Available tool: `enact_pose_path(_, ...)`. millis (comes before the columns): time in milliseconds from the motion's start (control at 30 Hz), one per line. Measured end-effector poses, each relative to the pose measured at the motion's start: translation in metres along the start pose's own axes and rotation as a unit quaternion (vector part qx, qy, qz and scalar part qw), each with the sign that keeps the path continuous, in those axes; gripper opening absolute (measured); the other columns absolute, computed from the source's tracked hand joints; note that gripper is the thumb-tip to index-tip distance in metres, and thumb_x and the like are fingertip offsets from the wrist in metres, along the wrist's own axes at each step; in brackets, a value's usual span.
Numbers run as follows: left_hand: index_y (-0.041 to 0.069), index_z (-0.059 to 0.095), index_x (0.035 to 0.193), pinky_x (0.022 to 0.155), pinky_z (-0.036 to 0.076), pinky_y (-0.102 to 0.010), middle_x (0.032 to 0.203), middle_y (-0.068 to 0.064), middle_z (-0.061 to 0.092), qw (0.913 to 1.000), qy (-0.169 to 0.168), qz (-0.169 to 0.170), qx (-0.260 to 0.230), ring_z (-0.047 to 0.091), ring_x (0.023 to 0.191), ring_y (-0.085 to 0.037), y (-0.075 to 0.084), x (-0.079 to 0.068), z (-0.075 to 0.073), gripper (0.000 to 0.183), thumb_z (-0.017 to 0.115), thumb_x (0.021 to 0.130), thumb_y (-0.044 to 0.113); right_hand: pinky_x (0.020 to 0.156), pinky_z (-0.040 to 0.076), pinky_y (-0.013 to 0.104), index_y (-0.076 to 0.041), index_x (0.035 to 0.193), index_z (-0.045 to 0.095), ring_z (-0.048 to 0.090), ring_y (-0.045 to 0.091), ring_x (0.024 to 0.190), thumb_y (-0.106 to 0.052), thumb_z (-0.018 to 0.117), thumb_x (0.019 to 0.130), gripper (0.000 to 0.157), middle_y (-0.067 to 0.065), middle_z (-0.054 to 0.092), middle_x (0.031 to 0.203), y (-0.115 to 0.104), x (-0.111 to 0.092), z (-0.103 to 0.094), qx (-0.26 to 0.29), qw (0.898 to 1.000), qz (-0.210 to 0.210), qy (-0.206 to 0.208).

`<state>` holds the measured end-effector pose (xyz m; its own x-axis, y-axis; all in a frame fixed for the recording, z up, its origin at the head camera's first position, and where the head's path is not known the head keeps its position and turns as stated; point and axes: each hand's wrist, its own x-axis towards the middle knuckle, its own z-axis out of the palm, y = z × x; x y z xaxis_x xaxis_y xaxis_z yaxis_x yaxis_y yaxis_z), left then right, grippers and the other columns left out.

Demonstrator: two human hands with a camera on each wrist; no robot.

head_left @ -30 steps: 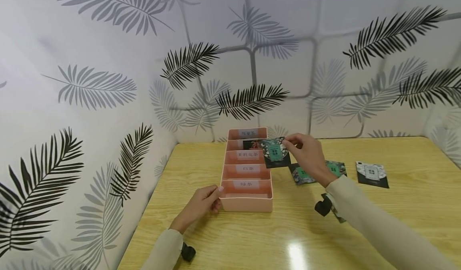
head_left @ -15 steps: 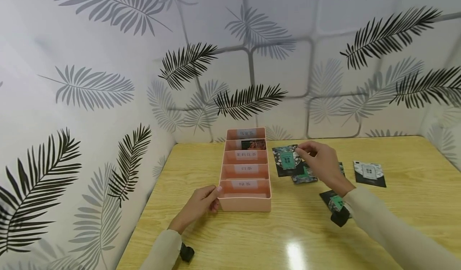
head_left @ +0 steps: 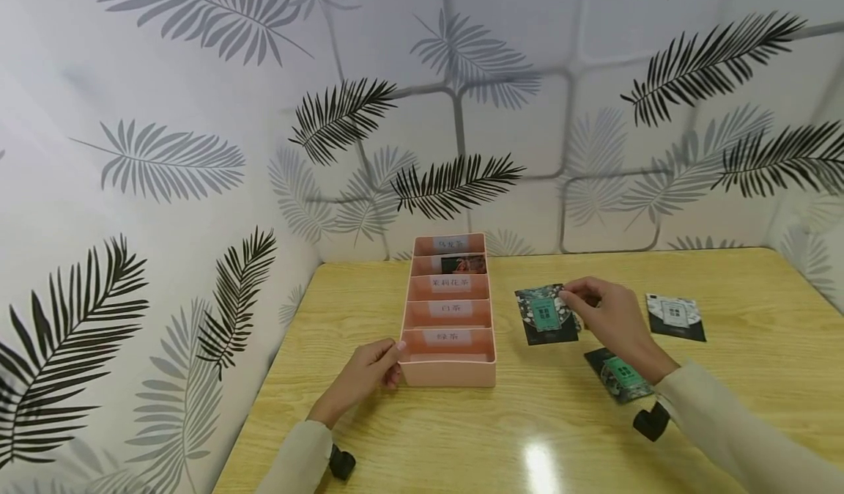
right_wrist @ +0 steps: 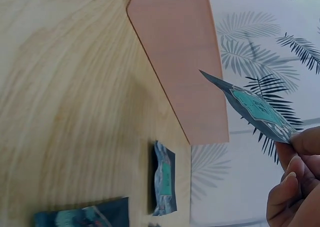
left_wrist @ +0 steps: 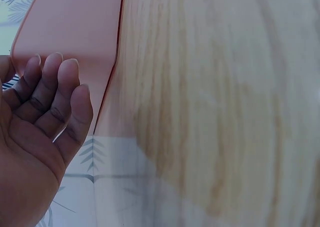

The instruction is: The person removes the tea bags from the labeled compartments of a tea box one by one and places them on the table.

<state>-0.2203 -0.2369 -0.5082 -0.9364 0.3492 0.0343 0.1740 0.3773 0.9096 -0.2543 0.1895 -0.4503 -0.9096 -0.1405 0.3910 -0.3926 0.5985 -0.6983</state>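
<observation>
The right hand [head_left: 613, 322] pinches a dark tea packet [head_left: 546, 314] with a green label by its upper corner, thumb and forefinger clamped together on it and the remaining fingers curled in toward the palm. This packet is to the right of the pink box [head_left: 448, 374], apart from it, raised off the wooden table [head_left: 435, 443] and tilted, its printed face toward the person. The left hand [head_left: 361, 377] grips the box at its front left corner: the thumb lies on the rim and the other fingers, bent and close together, rest against the outer wall. The box has five compartments in a row from front to back, each with a paper label [head_left: 448, 336] bearing writing. A packet with a reddish picture [head_left: 464, 265] stands in the second compartment from the back, covering part of its label. On the table, farther right of the box than the pinched packet, lie a black-and-green packet [head_left: 618, 375], near the right wrist, and a white-and-black packet [head_left: 675, 316], beyond the right hand. The right wrist view shows a crumpled packet [right_wrist: 167, 179] lying beside the box, near its side wall. Behind the box rises a leaf-patterned wall [head_left: 514, 135].
</observation>
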Motion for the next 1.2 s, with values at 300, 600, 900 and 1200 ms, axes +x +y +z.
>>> enact_pose_path(300,0.003,0.062,0.09,0.064,0.061,-0.044,0.08,-0.016,0.065,1.0,0.0,0.004,0.0,0.063,0.069,-0.028,0.0,0.0,0.0,0.046,0.048,0.11,0.043,0.065,0.054,0.031,-0.009,0.114,0.073,0.067,0.02,0.084,-0.032,0.065,0.104,0.026,0.007,0.074,0.101,0.013,-0.021,-0.005,-0.023,0.999,0.028,-0.023)
enact_pose_path(600,-0.007,0.061,0.094,0.067,0.058,-0.056,0.084,-0.029,0.064,0.9999,-0.009,-0.006,-0.011,0.059,0.076,-0.052,0.01,-0.003,0.001,0.044,0.044,0.113,0.028,0.066,0.055,0.031,-0.008,0.111,0.074,0.067,0.016,0.083,-0.032,0.068,0.103,0.026,0.003,0.074,0.097,0.026,-0.04,-0.001,-0.031,0.996,0.063,-0.047)
enact_pose_path(900,-0.006,0.059,0.09,0.067,0.058,-0.057,0.082,-0.028,0.063,1.0,-0.003,0.002,-0.008,0.06,0.073,-0.049,0.027,-0.009,0.003,0.039,0.046,0.113,0.023,0.07,0.059,0.038,-0.01,0.106,0.075,0.07,0.018,0.085,-0.026,0.073,0.099,0.018,0.002,0.075,0.096,0.036,-0.05,0.005,-0.048,0.993,0.079,-0.067)
enact_pose_path(1200,-0.002,0.06,0.089,0.063,0.059,-0.049,0.08,-0.022,0.064,1.0,0.0,0.004,-0.002,0.061,0.07,-0.04,0.005,-0.001,0.003,0.042,0.048,0.112,0.03,0.066,0.056,0.035,-0.009,0.1,0.074,0.07,0.017,0.081,-0.021,0.074,0.097,0.013,0.001,0.074,0.091,0.042,-0.053,0.009,-0.054,0.992,0.085,-0.078)
